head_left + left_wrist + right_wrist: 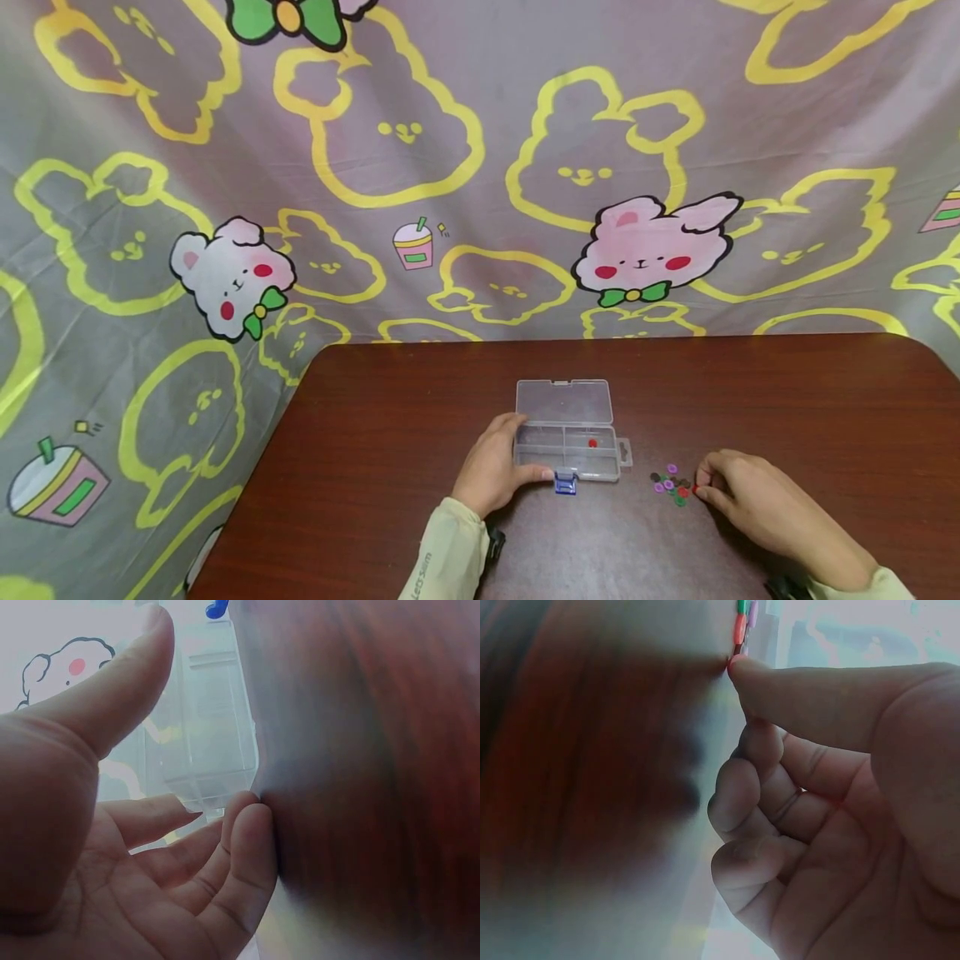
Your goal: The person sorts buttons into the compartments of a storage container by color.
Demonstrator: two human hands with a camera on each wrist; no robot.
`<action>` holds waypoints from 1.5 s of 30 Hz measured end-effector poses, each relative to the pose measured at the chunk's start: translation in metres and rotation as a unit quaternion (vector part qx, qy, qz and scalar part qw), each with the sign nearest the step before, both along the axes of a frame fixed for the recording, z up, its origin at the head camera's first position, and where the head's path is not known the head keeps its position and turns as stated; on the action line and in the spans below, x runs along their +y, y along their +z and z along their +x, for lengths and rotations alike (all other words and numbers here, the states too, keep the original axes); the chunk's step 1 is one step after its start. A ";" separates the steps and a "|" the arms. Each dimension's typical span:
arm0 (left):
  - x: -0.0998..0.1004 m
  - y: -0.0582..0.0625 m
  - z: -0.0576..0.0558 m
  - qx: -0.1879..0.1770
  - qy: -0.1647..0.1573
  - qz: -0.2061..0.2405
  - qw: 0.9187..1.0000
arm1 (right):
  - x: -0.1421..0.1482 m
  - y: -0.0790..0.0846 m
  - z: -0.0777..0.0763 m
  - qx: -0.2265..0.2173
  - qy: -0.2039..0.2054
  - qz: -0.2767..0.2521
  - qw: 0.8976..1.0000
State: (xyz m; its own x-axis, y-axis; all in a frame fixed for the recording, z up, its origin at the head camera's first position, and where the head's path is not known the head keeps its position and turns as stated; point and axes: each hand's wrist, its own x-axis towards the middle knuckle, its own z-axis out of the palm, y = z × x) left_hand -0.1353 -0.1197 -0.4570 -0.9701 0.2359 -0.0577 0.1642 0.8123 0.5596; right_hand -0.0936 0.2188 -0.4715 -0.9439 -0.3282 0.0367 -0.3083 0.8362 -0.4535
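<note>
A clear plastic compartment box (591, 477) stands on the table with its lid (564, 402) folded back and a blue latch (566, 483) at its front. One red button (592, 443) lies in a right-hand compartment. My left hand (491, 467) holds the box by its left end, thumb along the front and fingers around the far side; the left wrist view shows its fingers (251, 840) curled at the box's end. To the right of the box, my right hand (757, 496) pinches a small red button (735, 661) between thumb and forefinger, beside a pile of buttons (669, 485).
The loose pile mixes purple, green, red and dark buttons, right of the box's hanging tab (626, 452). A brown wooden table (390, 417) carries everything. Behind it and on the left hangs a cartoon-patterned cloth (495, 208).
</note>
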 end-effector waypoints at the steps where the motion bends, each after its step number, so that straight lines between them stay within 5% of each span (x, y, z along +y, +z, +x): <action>1: 0.000 0.000 0.000 0.000 0.000 0.000 1.000 | 0.000 0.001 0.000 0.001 0.000 0.000 1.000; 20: 0.000 -0.001 0.000 0.008 -0.002 0.001 1.000 | -0.002 0.004 -0.002 -0.021 -0.007 0.008 1.000; 45: 0.000 0.000 0.000 0.001 0.002 0.007 1.000 | -0.012 0.009 -0.007 0.023 -0.008 0.000 1.000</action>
